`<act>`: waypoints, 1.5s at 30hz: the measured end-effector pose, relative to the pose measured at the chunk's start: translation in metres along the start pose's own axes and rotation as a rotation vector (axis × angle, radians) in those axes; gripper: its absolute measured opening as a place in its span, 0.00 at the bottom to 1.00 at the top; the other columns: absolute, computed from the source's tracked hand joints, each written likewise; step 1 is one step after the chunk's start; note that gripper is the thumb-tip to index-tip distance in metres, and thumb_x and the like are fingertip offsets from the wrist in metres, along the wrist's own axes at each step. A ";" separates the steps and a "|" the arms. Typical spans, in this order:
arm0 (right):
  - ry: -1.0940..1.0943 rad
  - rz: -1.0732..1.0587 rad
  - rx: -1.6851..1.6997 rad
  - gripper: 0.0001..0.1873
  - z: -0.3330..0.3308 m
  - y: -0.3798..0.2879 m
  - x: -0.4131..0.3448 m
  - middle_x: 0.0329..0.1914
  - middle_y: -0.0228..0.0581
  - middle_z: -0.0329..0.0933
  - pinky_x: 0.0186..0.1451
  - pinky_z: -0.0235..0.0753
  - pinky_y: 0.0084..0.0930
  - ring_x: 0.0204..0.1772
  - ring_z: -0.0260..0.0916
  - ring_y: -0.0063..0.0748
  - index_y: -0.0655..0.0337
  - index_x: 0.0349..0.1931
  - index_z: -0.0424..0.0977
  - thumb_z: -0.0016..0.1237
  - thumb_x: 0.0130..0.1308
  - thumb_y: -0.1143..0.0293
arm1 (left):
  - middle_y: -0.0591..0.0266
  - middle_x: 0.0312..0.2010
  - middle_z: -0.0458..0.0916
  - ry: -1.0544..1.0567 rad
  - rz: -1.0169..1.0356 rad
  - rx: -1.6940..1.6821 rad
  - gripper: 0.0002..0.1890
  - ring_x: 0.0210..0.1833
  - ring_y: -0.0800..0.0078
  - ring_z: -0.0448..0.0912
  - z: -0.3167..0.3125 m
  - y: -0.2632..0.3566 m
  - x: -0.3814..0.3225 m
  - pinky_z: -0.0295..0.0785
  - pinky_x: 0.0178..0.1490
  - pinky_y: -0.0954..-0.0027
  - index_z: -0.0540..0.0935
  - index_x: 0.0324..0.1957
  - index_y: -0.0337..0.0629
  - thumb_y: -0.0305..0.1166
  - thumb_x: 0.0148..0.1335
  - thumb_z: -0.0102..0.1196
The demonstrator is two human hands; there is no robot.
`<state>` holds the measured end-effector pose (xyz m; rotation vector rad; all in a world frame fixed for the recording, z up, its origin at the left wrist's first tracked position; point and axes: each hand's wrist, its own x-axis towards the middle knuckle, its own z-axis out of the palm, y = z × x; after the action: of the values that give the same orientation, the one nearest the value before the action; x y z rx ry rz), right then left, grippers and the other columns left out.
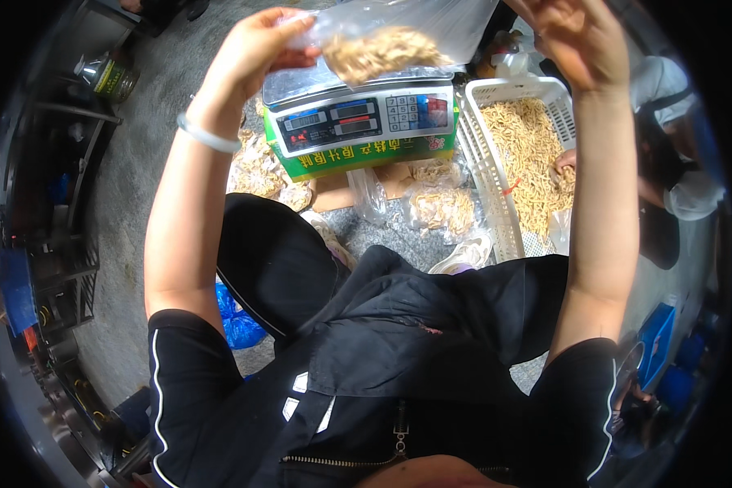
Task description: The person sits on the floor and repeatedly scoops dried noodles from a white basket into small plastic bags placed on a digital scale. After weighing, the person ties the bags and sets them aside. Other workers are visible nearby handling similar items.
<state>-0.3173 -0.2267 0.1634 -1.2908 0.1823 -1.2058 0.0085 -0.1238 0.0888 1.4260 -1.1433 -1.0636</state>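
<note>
Both my hands are raised with a clear plastic bag [415, 24] stretched between them, above a digital scale [360, 116]. Pale brown, finger-like dried pieces [384, 52] lie in the bag's lower part. My left hand [268, 46] grips one side of the bag. My right hand [564, 36] is at its other side, fingers partly cut off by the picture's top edge. The scale rests on a green printed carton [366, 152]. To the right, a white plastic basket [491, 177] holds a heap of similar loose pieces [518, 146].
Filled clear bags [442, 207] lie on the floor before me, and more [256, 165] left of the carton. Another person's hand [566, 161] reaches into the basket from the right. A blue plastic bag [241, 323] lies beside my leg. A large plastic bottle [110, 76] stands at upper left.
</note>
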 end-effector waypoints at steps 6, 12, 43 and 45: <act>0.001 0.313 -0.107 0.17 -0.084 0.092 -0.016 0.55 0.38 0.81 0.59 0.76 0.23 0.52 0.78 0.25 0.62 0.55 0.78 0.50 0.74 0.61 | 0.45 0.50 0.79 0.157 0.141 -0.303 0.21 0.45 0.59 0.85 -0.009 -0.049 0.026 0.84 0.51 0.66 0.72 0.60 0.28 0.30 0.70 0.55; -0.003 0.636 -0.613 0.27 -0.145 0.048 -0.081 0.61 0.35 0.76 0.54 0.75 0.22 0.58 0.76 0.25 0.57 0.65 0.71 0.56 0.70 0.57 | 0.57 0.40 0.80 0.189 -0.156 -0.193 0.33 0.34 0.71 0.82 0.007 -0.081 0.022 0.82 0.39 0.73 0.68 0.66 0.34 0.36 0.64 0.65; 0.682 0.481 -0.852 0.13 -0.391 0.027 -0.288 0.40 0.30 0.80 0.48 0.72 0.14 0.42 0.74 0.16 0.67 0.52 0.77 0.54 0.70 0.73 | 0.61 0.48 0.84 0.357 -0.060 -0.482 0.13 0.41 0.70 0.84 -0.014 -0.073 0.051 0.82 0.44 0.69 0.81 0.51 0.39 0.33 0.70 0.58; 0.684 0.430 -0.749 0.11 -0.371 0.003 -0.270 0.42 0.30 0.80 0.48 0.72 0.14 0.42 0.73 0.16 0.67 0.51 0.77 0.52 0.72 0.72 | 0.62 0.48 0.83 0.332 -0.042 -0.397 0.13 0.36 0.71 0.84 -0.026 -0.076 0.045 0.82 0.44 0.68 0.81 0.51 0.39 0.35 0.69 0.60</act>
<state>-0.6901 -0.2568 -0.1021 -1.2981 1.4437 -1.1913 0.0514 -0.1584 0.0148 1.2517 -0.6261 -0.9728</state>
